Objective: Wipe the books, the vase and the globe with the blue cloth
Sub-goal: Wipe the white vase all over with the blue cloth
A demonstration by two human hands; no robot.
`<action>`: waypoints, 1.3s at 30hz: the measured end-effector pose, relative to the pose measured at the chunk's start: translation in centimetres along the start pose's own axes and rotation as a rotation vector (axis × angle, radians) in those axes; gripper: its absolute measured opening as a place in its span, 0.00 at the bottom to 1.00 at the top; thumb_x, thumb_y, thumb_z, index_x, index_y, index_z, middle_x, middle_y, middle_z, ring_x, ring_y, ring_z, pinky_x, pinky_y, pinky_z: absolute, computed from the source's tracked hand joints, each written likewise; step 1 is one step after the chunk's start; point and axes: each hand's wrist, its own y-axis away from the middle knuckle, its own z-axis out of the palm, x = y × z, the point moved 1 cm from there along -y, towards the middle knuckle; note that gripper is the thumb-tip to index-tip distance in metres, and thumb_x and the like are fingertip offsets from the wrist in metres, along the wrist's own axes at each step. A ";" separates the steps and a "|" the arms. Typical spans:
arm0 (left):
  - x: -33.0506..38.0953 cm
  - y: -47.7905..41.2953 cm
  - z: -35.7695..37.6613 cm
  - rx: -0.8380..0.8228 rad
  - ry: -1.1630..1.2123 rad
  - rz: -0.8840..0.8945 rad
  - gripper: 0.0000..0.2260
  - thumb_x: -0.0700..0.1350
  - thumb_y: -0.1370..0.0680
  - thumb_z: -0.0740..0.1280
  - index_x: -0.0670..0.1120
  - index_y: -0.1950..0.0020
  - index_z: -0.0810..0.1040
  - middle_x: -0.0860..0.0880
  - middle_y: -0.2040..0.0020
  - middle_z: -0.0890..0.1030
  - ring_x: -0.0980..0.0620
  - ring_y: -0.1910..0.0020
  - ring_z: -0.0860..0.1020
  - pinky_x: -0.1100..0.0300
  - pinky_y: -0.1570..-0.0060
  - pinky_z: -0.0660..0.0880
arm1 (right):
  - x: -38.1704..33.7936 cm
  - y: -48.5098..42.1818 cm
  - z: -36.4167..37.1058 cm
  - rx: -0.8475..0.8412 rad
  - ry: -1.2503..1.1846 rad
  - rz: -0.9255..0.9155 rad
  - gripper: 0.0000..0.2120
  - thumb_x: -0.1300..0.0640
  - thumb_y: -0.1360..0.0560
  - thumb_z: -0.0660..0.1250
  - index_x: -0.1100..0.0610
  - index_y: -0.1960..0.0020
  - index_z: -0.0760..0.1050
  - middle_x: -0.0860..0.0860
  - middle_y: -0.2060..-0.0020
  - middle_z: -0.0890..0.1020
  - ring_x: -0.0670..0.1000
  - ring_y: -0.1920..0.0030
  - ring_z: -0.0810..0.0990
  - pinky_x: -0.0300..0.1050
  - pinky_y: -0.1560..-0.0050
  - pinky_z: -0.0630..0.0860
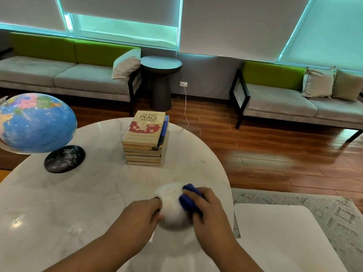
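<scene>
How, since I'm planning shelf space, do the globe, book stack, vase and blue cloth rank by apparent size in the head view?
1. globe, cut off at left.
2-3. book stack and vase look alike; vase sits nearer the camera, so unranked.
4. blue cloth, bunched in the right hand.

This looks like a lounge or a waiting area; if it belongs to a home or an office, I cannot tell. Along the far wall stands a long grey sofa (64,79) with a green back at the upper left, and a second sofa (284,103) of the same kind at the right, both with cushions (318,82). Between them is a dark round side table (161,64). Above, wide windows (125,28) are mostly covered by white blinds (235,26). The floor (275,154) is of brown wood planks, with a grey patterned rug (324,213) at the lower right. A white cable (186,107) hangs from a wall socket (183,84). In front, a white marble desk (59,203) carries a globe (37,122) and stacked books (145,142).
</scene>
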 end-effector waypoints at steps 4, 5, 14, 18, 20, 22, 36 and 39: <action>0.1 -0.3 -0.1 -0.023 0.005 0.044 0.15 0.49 0.20 0.62 0.57 0.65 0.61 0.58 0.66 0.70 0.57 0.64 0.72 0.67 0.63 0.67 | -2.3 0.2 0.4 -0.119 0.138 -0.160 0.27 0.62 0.27 0.60 0.41 0.31 0.70 0.36 0.35 0.62 0.45 0.42 0.63 0.21 0.43 0.53; 0.1 -0.3 -0.2 -0.019 -0.002 0.048 0.14 0.50 0.20 0.62 0.56 0.64 0.62 0.57 0.66 0.70 0.57 0.64 0.71 0.67 0.63 0.66 | -2.1 -0.2 0.1 -0.102 0.120 -0.127 0.27 0.63 0.26 0.60 0.41 0.32 0.70 0.36 0.35 0.62 0.44 0.41 0.63 0.21 0.42 0.54; 0.5 -0.3 0.1 -0.057 -0.098 0.059 0.13 0.51 0.18 0.57 0.55 0.62 0.60 0.57 0.65 0.67 0.56 0.64 0.69 0.65 0.64 0.64 | -2.8 -1.1 -0.9 -0.136 0.200 -0.117 0.22 0.58 0.22 0.59 0.42 0.31 0.69 0.38 0.34 0.64 0.46 0.39 0.63 0.27 0.40 0.57; 0.3 -0.4 0.2 -0.058 -0.089 0.077 0.11 0.50 0.18 0.57 0.53 0.60 0.62 0.55 0.63 0.69 0.55 0.61 0.71 0.65 0.64 0.63 | -2.8 -1.9 -1.0 -0.134 0.205 -0.082 0.21 0.59 0.22 0.58 0.41 0.32 0.70 0.37 0.34 0.63 0.47 0.39 0.64 0.27 0.42 0.57; 0.1 -0.3 0.2 -0.052 -0.104 0.069 0.10 0.51 0.18 0.57 0.52 0.58 0.63 0.55 0.63 0.69 0.54 0.61 0.70 0.63 0.65 0.62 | -1.3 -2.5 -1.1 -0.083 0.142 0.022 0.22 0.61 0.23 0.59 0.42 0.33 0.71 0.38 0.36 0.65 0.45 0.39 0.66 0.26 0.41 0.59; -0.1 -0.1 0.2 -0.043 -0.102 0.060 0.13 0.52 0.19 0.58 0.54 0.62 0.60 0.55 0.65 0.68 0.55 0.62 0.69 0.64 0.65 0.62 | -0.7 -2.5 -1.1 -0.044 0.133 0.067 0.22 0.62 0.23 0.59 0.44 0.32 0.71 0.39 0.36 0.66 0.47 0.37 0.67 0.32 0.36 0.63; -4.8 0.8 0.8 -0.021 0.166 -0.016 0.14 0.48 0.23 0.68 0.49 0.65 0.66 0.51 0.67 0.74 0.57 0.68 0.69 0.65 0.66 0.65 | 6.0 0.7 3.0 0.186 -0.396 0.374 0.31 0.68 0.24 0.63 0.27 0.50 0.75 0.36 0.44 0.72 0.43 0.40 0.73 0.44 0.32 0.67; -5.1 0.8 0.9 -0.034 0.161 -0.009 0.13 0.49 0.23 0.67 0.50 0.64 0.68 0.52 0.66 0.76 0.55 0.67 0.72 0.64 0.65 0.66 | 5.1 0.9 2.9 0.157 -0.394 0.394 0.25 0.66 0.24 0.63 0.32 0.48 0.71 0.38 0.44 0.71 0.42 0.42 0.73 0.42 0.33 0.68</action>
